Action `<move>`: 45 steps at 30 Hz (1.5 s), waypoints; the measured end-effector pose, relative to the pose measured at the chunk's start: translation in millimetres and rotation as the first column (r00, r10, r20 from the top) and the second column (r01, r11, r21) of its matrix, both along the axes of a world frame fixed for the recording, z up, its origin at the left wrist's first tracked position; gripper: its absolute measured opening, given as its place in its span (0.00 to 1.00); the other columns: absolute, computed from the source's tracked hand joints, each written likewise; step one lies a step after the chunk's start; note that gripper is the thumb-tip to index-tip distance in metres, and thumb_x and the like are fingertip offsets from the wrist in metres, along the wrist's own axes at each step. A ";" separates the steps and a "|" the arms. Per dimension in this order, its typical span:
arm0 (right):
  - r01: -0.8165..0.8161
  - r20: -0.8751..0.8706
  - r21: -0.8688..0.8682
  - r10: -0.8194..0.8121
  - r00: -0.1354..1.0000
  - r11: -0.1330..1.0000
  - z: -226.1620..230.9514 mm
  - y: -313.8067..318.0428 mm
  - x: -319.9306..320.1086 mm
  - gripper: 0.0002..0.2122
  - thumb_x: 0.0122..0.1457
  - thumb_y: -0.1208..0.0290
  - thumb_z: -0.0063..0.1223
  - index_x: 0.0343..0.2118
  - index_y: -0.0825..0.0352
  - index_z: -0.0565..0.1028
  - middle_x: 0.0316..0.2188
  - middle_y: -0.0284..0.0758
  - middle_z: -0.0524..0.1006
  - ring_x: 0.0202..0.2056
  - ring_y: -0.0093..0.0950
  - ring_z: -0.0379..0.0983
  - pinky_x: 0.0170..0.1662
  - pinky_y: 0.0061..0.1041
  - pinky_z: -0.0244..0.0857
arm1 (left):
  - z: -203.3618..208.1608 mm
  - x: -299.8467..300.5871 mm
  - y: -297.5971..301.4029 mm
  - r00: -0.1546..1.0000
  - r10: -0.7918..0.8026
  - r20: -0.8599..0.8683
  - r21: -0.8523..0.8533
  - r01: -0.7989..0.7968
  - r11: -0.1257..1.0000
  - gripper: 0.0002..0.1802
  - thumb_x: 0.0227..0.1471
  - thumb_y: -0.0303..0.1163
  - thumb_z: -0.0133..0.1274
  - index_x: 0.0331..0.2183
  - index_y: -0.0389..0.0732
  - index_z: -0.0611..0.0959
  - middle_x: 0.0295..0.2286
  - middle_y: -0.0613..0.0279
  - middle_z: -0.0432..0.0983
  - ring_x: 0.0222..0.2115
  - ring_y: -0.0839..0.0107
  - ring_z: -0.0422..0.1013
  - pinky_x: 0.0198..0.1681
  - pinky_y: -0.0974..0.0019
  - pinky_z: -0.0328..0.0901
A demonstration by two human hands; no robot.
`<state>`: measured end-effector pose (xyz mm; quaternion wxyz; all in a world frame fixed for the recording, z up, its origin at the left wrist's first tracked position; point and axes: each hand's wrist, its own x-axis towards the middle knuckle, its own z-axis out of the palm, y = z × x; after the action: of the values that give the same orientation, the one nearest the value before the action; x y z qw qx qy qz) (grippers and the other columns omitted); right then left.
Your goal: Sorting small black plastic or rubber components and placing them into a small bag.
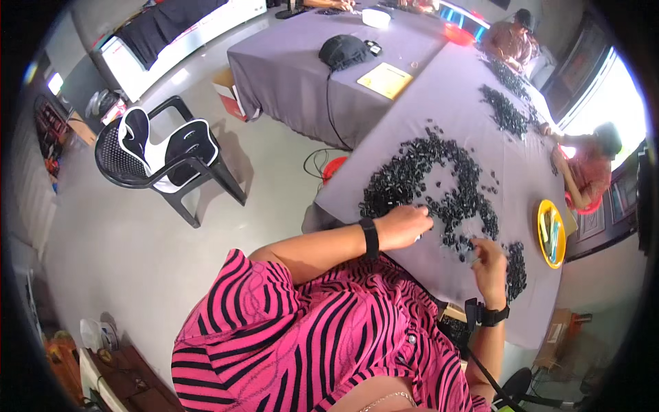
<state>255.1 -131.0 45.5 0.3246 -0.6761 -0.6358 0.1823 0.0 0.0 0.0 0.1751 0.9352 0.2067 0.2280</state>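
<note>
A wide pile of small, shiny black pieces (467, 178) spreads over the grey cloth-covered table (384, 137) in front of me. Over the near left edge of this pile is my left hand (405, 226), its fingers pinched together; what they hold is too small to make out. My right hand (491, 264) is closed in a pinch to the right of it, with a small black piece at its fingertips. Between the hands lie several loose black pieces, and a denser heap of them (515, 271) sits just right of my right hand.
A yellow basket (562, 240) with long items stands at the table's right edge. Farther off lie another black heap (504, 110), a yellow sheet (384, 80) and a black cap-like item (343, 51). People sit along the far right side. A black chair (130, 161) stands left.
</note>
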 end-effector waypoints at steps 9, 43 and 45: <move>-0.289 0.331 -0.014 0.277 0.902 0.957 0.1 68.4 -52.3 0.20 0.40 0.89 0.47 0.40 0.71 0.75 0.32 0.47 0.72 0.34 0.48 0.71 0.38 0.38 0.66 | 8.0 0.7 4.5 1.000 -0.016 -0.005 0.021 0.016 1.000 0.01 0.44 0.21 0.52 0.25 0.34 0.77 0.28 0.49 0.71 0.29 0.51 0.74 0.33 0.52 0.69; 0.180 -0.025 0.125 -0.178 0.984 0.976 -13.0 -11.5 -2.0 0.18 0.43 0.89 0.46 0.38 0.71 0.76 0.30 0.40 0.76 0.31 0.31 0.74 0.37 0.26 0.68 | 14.1 -11.1 11.9 0.999 0.002 -0.046 -0.127 -0.008 0.992 0.05 0.45 0.19 0.50 0.28 0.36 0.78 0.30 0.50 0.73 0.32 0.49 0.73 0.36 0.52 0.68; 0.157 -0.030 0.110 -0.154 0.988 0.981 -10.4 -6.9 -10.6 0.17 0.43 0.89 0.47 0.38 0.71 0.76 0.30 0.40 0.76 0.31 0.32 0.75 0.38 0.26 0.68 | 13.6 -12.4 9.0 0.999 0.018 -0.048 -0.160 -0.026 0.987 0.09 0.42 0.17 0.50 0.31 0.35 0.78 0.30 0.50 0.74 0.33 0.49 0.72 0.37 0.53 0.67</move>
<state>244.5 -137.9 35.2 0.3820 -0.7025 -0.5869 0.1274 -12.4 9.0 13.6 0.2425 0.9208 0.2386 0.1909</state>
